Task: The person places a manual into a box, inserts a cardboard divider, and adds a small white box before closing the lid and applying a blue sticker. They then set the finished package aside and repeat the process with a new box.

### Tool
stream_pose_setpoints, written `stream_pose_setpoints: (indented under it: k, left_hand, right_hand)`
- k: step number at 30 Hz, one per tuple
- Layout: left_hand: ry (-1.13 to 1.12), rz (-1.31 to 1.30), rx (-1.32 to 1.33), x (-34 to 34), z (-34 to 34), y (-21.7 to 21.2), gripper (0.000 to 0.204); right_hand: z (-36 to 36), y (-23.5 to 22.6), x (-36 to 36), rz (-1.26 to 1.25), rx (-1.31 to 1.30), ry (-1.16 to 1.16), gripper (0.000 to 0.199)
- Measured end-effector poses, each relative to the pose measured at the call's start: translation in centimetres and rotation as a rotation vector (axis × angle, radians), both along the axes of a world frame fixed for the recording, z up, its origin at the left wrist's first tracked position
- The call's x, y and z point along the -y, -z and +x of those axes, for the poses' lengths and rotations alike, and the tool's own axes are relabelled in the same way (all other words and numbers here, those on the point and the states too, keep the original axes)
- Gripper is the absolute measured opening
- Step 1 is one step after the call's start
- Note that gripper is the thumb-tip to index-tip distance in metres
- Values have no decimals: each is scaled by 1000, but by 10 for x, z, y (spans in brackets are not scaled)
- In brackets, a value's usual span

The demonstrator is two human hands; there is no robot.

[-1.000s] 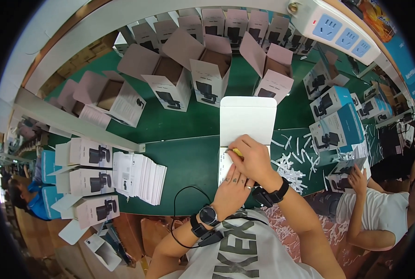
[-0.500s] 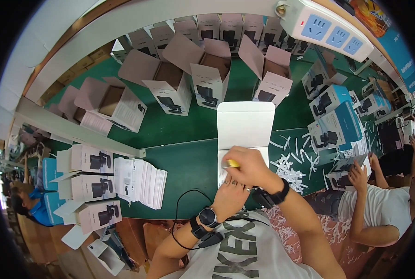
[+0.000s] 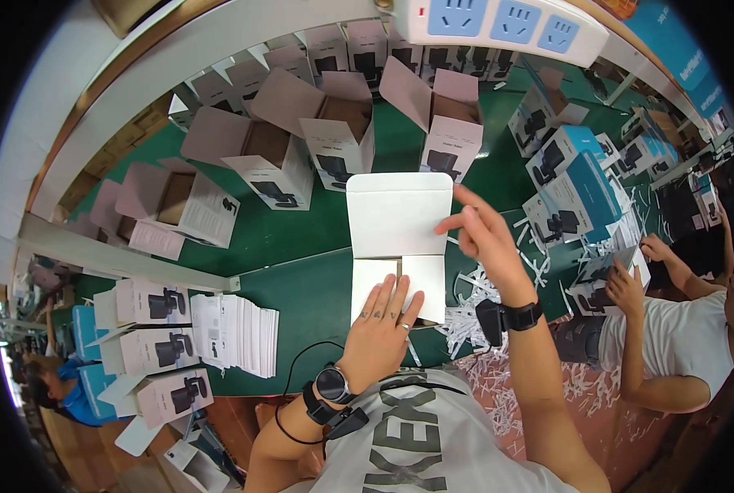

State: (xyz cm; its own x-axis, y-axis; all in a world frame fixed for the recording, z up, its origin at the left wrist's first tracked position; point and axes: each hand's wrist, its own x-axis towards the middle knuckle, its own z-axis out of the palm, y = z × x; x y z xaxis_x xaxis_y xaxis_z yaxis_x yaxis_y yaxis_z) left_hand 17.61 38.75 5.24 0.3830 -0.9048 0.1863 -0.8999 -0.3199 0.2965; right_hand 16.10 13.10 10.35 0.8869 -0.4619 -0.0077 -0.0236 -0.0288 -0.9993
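In front of me on the green table stands a white cardboard box (image 3: 367,283), its lid (image 3: 398,215) raised away from me. Two inner flaps fold in over its top, with a narrow gap between them. My left hand (image 3: 386,322) lies flat on these flaps with its fingers spread. At the lid's right edge is my right hand (image 3: 488,240), fingers apart and pointing up and left. One fingertip overlaps the lid's inner face; whether it presses there I cannot tell. The box's contents are hidden.
White paper shreds (image 3: 469,308) lie right of the box. A stack of white booklets or cards (image 3: 248,333) and printed cartons (image 3: 155,349) stand at the left. Open cartons (image 3: 334,152) line the back below a power strip (image 3: 506,25). A co-worker (image 3: 658,341) handles a carton at right.
My right hand has moved from the box's near part up and right to the lid. A small yellow thing at its fingers is no longer visible. The left hand now lies flat, uncovered.
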Motion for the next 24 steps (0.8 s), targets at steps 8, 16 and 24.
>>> stream_pose_setpoints:
  k: [8, 16, 24]
  left_hand:
    - [-185, -552, -781, -26, 0, 21, 49]
    - [-351, -573, -730, -35, -10, 31, 42]
    - [-184, -602, -1068, -52, -10, 34, 46]
  right_hand:
    - [-91, 7, -18, -513, -81, -555, 33]
    - [-25, -45, -58, -857, 269, -621, 30]
    - [34, 8, -97, -906, 447, -793, 16]
